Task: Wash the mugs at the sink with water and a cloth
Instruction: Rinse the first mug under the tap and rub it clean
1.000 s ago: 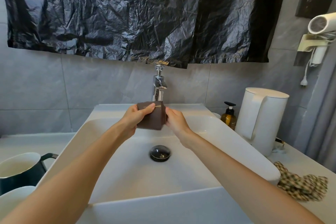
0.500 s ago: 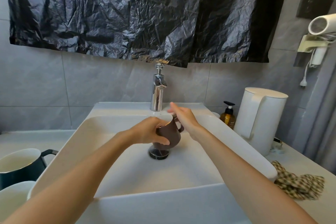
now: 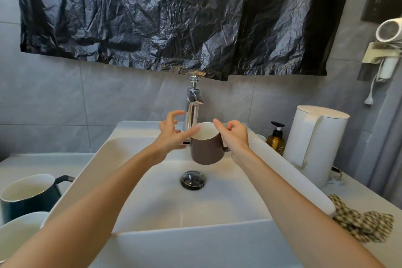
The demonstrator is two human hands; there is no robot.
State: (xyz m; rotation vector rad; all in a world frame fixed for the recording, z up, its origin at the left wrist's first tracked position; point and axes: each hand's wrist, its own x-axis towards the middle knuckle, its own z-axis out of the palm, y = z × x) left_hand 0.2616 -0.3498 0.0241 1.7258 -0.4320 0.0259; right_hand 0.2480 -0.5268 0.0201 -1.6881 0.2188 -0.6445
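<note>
Since half a second ago the left hand (image 3: 170, 136) has let go of the brown ceramic mug (image 3: 206, 151), which has risen from beside the drain and now sits upright. The left fingers (image 3: 174, 113) are spread and loosely bent, gripping nothing; one fingertip reaches the near side of the mug's rim. The right hand (image 3: 236, 137) curls round the handle, its index finger (image 3: 218, 125) stretched along the rim.

The mug, white inside, hangs over the white rectangular sink basin (image 3: 152, 231), just in front of the chrome tap (image 3: 192, 104) and above the round black drain plug (image 3: 193, 179). A dark green mug (image 3: 28, 197) stands on the counter to the left, and a checked beige cloth (image 3: 361, 222) lies crumpled to the right.
</note>
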